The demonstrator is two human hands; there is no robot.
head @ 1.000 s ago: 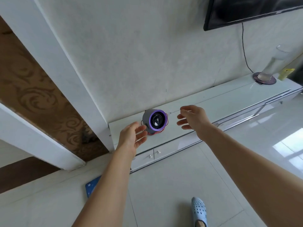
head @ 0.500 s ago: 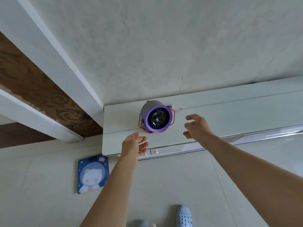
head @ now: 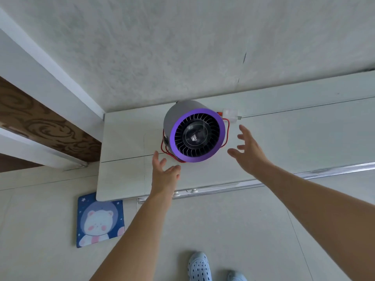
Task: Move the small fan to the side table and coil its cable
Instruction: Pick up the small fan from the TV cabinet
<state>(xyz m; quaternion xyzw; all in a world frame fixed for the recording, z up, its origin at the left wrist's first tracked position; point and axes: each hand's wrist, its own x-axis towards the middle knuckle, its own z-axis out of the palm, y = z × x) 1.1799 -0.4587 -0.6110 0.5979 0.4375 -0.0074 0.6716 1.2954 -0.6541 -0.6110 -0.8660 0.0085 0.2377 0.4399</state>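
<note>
Head view: the white desk point(head: 125, 138), a long low cabinet set against the wall point(head: 182, 47), carries the task object near its left end. A risk applies here: the surface looks smooth and glossy, so a push rather than a lift could slide the unit toward the wall or the left edge

The small fan point(head: 194, 131), a grey drum with a purple front ring and dark grille, rests on the desk, tilted to face up and outward. Its rounded body gives little flat purchase; a one-sided grip could let it roll or rotate out of hold

The right hand point(head: 248, 152) hovers just beside the fan's right rim, fingers point(head: 244, 131) spread wide, holding nothing. The left hand point(head: 165, 174) hovers just below the fan's lower left, fingers point(head: 156, 159) also open and empty. Neither hand touches the fan. Uneven closing of the two hands could tip the unit

The red cable point(head: 227, 130) loops loosely around both sides of the drum and leads toward a white plug point(head: 230, 113) lying on the desk behind the right rim. Whether the plug is connected to anything cannot be determined. Probable faults: cable snagging under the drum on lift, loops catching a finger, or the dangling plug striking the desk
</note>
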